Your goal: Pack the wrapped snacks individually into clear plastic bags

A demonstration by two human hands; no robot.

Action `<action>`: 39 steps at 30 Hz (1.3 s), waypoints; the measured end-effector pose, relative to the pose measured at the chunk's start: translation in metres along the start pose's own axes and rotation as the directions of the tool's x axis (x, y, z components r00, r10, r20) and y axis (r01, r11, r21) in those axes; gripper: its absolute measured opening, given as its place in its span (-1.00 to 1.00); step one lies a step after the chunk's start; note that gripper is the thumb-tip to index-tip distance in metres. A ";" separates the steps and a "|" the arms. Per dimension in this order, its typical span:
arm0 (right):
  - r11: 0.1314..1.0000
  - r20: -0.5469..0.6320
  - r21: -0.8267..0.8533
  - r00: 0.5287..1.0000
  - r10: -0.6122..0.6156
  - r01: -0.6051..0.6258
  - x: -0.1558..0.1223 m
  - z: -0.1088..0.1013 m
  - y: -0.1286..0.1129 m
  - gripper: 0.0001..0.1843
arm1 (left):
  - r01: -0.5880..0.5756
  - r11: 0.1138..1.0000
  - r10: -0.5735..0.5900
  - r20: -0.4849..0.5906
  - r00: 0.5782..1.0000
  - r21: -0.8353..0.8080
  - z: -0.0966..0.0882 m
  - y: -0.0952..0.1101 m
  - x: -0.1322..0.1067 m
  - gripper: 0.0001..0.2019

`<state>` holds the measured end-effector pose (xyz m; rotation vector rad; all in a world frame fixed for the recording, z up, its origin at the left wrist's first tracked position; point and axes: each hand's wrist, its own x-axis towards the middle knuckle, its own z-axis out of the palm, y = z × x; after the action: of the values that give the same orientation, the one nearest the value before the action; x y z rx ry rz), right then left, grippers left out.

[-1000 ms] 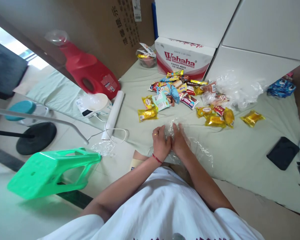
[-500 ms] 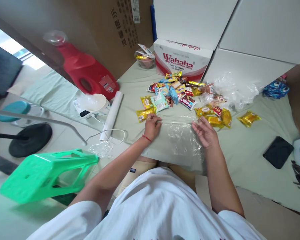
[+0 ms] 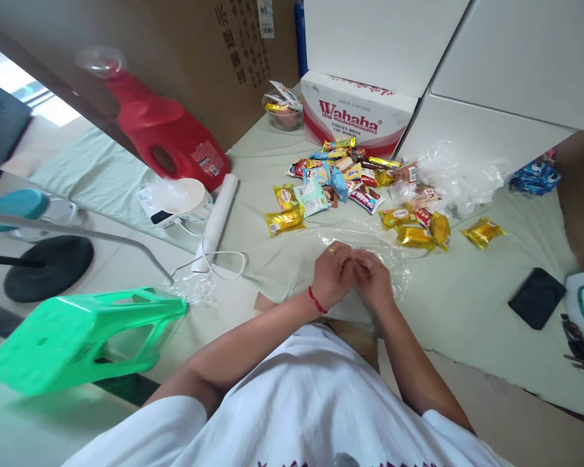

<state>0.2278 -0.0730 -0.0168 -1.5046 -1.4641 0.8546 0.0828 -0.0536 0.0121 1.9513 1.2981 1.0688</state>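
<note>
from the head camera, looking down: your left hand point(image 3: 331, 275) and your right hand point(image 3: 374, 280) met knuckle to knuckle over a clear plastic bag point(image 3: 365, 241) that lay flat on the pale green cloth point(image 3: 467, 305) just in front of you. the fingers of both hands were curled in and pressed together on the film; whether they pinched an edge of it could not be told. a red cord circled your left wrist.

containers: the clear plastic bag under your hands looked empty. a small clear tub point(image 3: 283, 115) by the far boxes held a few wrappers. a white bowl point(image 3: 183, 196) sat on a small scale to your left, with nothing seen inside. a wahaha water carton point(image 3: 357, 120) stood closed against tall white boxes point(image 3: 491, 71). a red jug point(image 3: 168, 133) with a clear cap lay tilted against a brown cardboard box point(image 3: 214, 58).

surface and room: a pile of wrapped snacks point(image 3: 340, 178) spread beyond the bag, with yellow packets point(image 3: 421, 232) to the right of it and one yellow packet point(image 3: 483, 231) apart. crumpled clear film point(image 3: 460, 175) lay near the white boxes, a blue packet point(image 3: 535, 176) farther right. a black phone point(image 3: 537, 298) lay on the cloth at your right. a white roll point(image 3: 215, 222) lay beside the scale. a green plastic stool point(image 3: 82, 334) lay on its side on the floor at your left.
</note>
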 end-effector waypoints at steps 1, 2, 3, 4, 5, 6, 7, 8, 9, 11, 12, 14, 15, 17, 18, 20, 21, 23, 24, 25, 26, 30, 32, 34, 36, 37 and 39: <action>0.999 0.063 -0.041 0.998 -0.025 0.027 -0.006 0.004 -0.001 -0.68 | 0.006 1.000 -0.007 0.041 0.999 0.015 0.009 -0.002 0.001 -0.75; 0.997 0.123 -0.067 0.992 -0.023 0.032 -0.012 0.008 -0.003 -0.67 | 0.023 0.999 -0.026 0.071 0.997 0.049 0.017 -0.007 0.004 -0.74; 0.997 0.181 -0.080 0.984 -0.004 0.019 -0.019 0.010 -0.005 -0.68 | 0.043 0.994 -0.053 0.096 0.994 0.101 0.023 -0.013 0.006 -0.72; 0.997 0.231 -0.077 0.973 0.022 -0.004 -0.027 0.009 -0.007 -0.70 | 0.059 0.984 -0.079 0.117 0.990 0.166 0.028 -0.020 0.007 -0.70; 0.998 0.263 -0.059 0.964 0.051 -0.036 -0.034 0.007 -0.009 -0.73 | 0.063 0.969 -0.098 0.137 0.986 0.238 0.030 -0.027 0.007 -0.68; 0.997 0.256 -0.027 0.963 0.083 -0.078 -0.040 0.001 -0.010 -0.74 | 0.051 0.950 -0.105 0.161 0.981 0.308 0.031 -0.033 0.006 -0.66; 0.992 0.200 0.010 0.972 0.120 -0.125 -0.044 -0.008 -0.010 -0.72 | 0.022 0.929 -0.099 0.191 0.977 0.368 0.029 -0.037 0.002 -0.62; 0.985 0.080 0.043 0.984 0.162 -0.166 -0.048 -0.019 -0.008 -0.69 | -0.017 0.909 -0.084 0.223 0.971 0.416 0.027 -0.041 -0.002 -0.58; 0.978 -0.096 0.063 0.975 0.202 -0.196 -0.049 -0.032 -0.005 -0.64 | -0.059 0.890 -0.066 0.255 0.965 0.453 0.023 -0.043 -0.008 -0.53; 0.969 -0.457 0.046 0.857 0.237 -0.243 -0.046 -0.060 0.005 -0.54 | -0.125 0.861 -0.041 0.312 0.949 0.494 0.015 -0.045 -0.023 -0.48; 0.961 -0.553 0.031 0.796 0.246 -0.275 -0.043 -0.073 0.011 -0.50 | -0.145 0.851 -0.037 0.333 0.942 0.504 0.010 -0.045 -0.030 -0.46; 0.921 -0.538 0.074 0.762 0.359 -0.382 -0.033 -0.088 0.024 -0.43 | -0.155 0.839 -0.044 0.349 0.936 0.522 0.003 -0.045 -0.044 -0.45; 0.884 -0.448 0.126 0.770 0.455 -0.450 -0.028 -0.090 0.030 -0.40 | -0.153 0.834 -0.050 0.349 0.936 0.530 -0.001 -0.045 -0.050 -0.44; 0.798 -0.221 0.235 0.769 0.600 -0.555 -0.016 -0.085 0.036 -0.39 | -0.147 0.828 -0.062 0.350 0.935 0.540 -0.007 -0.046 -0.059 -0.44; 0.769 -0.131 0.284 0.771 0.623 -0.573 -0.010 -0.079 0.036 -0.39 | -0.146 0.826 -0.066 0.352 0.934 0.544 -0.010 -0.046 -0.063 -0.45; 0.746 -0.015 0.391 0.807 0.590 -0.539 0.002 -0.069 0.033 -0.29 | -0.151 0.822 -0.072 0.363 0.929 0.549 -0.018 -0.049 -0.068 -0.46; 0.739 0.014 0.454 0.833 0.553 -0.498 0.007 -0.065 0.030 -0.21 | -0.152 0.820 -0.075 0.366 0.928 0.552 -0.022 -0.051 -0.070 -0.47; 0.725 0.009 0.571 0.885 0.465 -0.386 0.017 -0.063 0.025 -0.09 | -0.148 0.815 -0.082 0.365 0.928 0.560 -0.031 -0.055 -0.073 -0.47; 0.725 -0.019 0.609 0.908 0.418 -0.321 0.021 -0.065 0.024 -0.05 | -0.146 0.815 -0.085 0.365 0.927 0.561 -0.035 -0.057 -0.074 -0.47; 0.737 -0.058 0.626 0.928 0.369 -0.254 0.023 -0.067 0.025 -0.02 | -0.147 0.816 -0.085 0.368 0.926 0.559 -0.039 -0.060 -0.074 -0.47; 0.758 -0.101 0.624 0.941 0.322 -0.192 0.025 -0.070 0.028 0.00 | -0.149 0.819 -0.084 0.373 0.924 0.554 -0.042 -0.062 -0.075 -0.46; 0.912 -0.267 0.392 0.933 0.240 -0.122 0.021 -0.084 0.049 -0.12 | -0.126 0.838 -0.088 0.360 0.929 0.530 -0.051 -0.062 -0.074 -0.47; 0.980 -0.420 0.129 0.887 0.192 -0.151 0.015 -0.091 0.054 -0.30 | -0.086 0.838 -0.087 0.286 0.954 0.539 -0.053 -0.054 -0.071 -0.50; 0.981 -0.551 -0.133 0.833 0.044 -0.140 0.007 -0.096 0.048 -0.49 | -0.047 0.830 -0.060 0.173 0.983 0.556 -0.054 -0.042 -0.065 -0.54; 0.947 -0.550 -0.317 0.823 -0.146 -0.044 0.001 -0.093 0.032 -0.63 | -0.050 0.832 -0.010 0.105 0.994 0.553 -0.052 -0.031 -0.055 -0.59; 0.925 -0.484 -0.379 0.845 -0.227 0.032 -0.002 -0.088 0.023 -0.66 | -0.070 0.838 0.013 0.109 0.994 0.542 -0.050 -0.027 -0.050 -0.60; 0.861 -0.235 -0.464 0.909 -0.345 0.207 -0.006 -0.074 0.009 -0.64 | -0.106 0.846 0.021 0.165 0.986 0.522 -0.042 -0.026 -0.039 -0.58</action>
<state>0.2981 -0.0867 0.0047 -1.5950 -1.6416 0.1022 0.0258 -0.0790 0.0014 2.4371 1.5679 0.5995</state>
